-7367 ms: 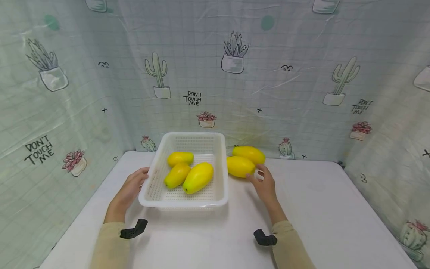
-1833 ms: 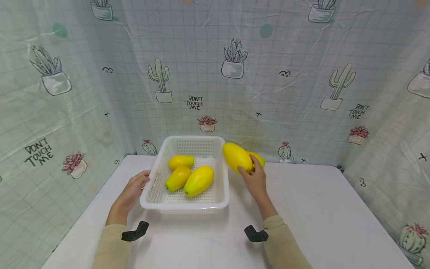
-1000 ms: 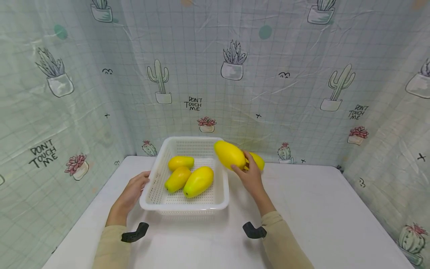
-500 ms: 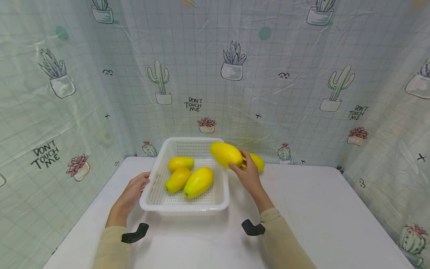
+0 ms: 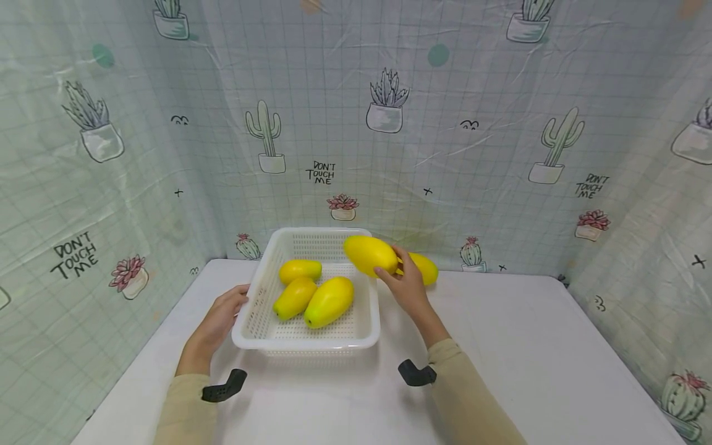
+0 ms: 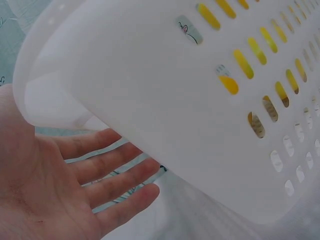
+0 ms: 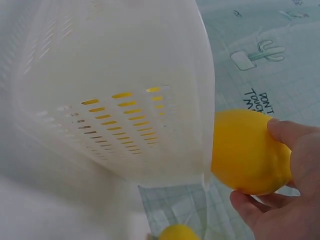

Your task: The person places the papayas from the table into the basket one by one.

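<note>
A white perforated plastic basket (image 5: 305, 343) stands on the table with three yellow papayas (image 5: 329, 301) lying in it. At its left side is my left hand (image 5: 221, 314); in the left wrist view its fingers (image 6: 117, 175) are nearly straight and touch the basket's outer wall. My right hand (image 5: 408, 284) holds another yellow papaya (image 5: 368, 254) by its right end, fingers and thumb round it. That papaya hangs over the basket's back right rim, its left end above the inside. In the right wrist view, the basket wall hides part of the held papaya (image 7: 250, 152).
One more papaya (image 5: 425, 268) lies on the white table (image 5: 500, 352) behind my right hand, right of the basket. A cactus-print curtain (image 5: 473, 161) surrounds the table at the back and both sides.
My right hand has lifted a papaya from beside the other one on the table and carried it left, over the basket's right rim. My left hand has stayed at the basket's left side.
</note>
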`<state>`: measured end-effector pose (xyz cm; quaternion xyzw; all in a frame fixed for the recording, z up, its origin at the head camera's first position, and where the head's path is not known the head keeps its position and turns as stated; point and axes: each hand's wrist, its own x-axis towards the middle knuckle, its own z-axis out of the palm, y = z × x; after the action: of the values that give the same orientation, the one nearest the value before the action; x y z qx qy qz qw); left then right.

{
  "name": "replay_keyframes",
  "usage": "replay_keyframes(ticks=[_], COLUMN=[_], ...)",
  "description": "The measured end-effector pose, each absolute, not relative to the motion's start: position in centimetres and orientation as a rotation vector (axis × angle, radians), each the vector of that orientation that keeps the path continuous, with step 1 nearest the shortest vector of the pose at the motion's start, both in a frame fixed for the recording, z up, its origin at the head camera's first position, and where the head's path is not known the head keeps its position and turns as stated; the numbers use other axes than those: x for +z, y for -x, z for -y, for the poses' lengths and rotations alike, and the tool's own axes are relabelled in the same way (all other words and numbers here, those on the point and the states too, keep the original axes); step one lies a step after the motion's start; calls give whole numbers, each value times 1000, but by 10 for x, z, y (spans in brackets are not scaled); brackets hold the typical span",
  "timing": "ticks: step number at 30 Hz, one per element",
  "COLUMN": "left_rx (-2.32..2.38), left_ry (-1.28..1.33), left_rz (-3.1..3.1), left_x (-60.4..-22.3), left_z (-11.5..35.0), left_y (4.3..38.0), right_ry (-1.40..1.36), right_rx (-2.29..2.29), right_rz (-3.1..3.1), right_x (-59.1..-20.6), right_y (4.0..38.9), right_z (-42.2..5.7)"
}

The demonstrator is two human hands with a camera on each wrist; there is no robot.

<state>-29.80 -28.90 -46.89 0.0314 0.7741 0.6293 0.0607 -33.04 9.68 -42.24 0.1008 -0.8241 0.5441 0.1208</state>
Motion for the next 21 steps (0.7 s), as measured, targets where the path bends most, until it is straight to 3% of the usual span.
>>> replay_keyframes(ticks=[21], left_rx=[1887], left_ry=[-65], left_rz=[-2343], left_x=[-465], left_z=[288], left_y=[299], right_ry=[-231], right_rx=[1565], right_rz=[2439], right_x=[-425], right_y=[340], right_z=[-98])
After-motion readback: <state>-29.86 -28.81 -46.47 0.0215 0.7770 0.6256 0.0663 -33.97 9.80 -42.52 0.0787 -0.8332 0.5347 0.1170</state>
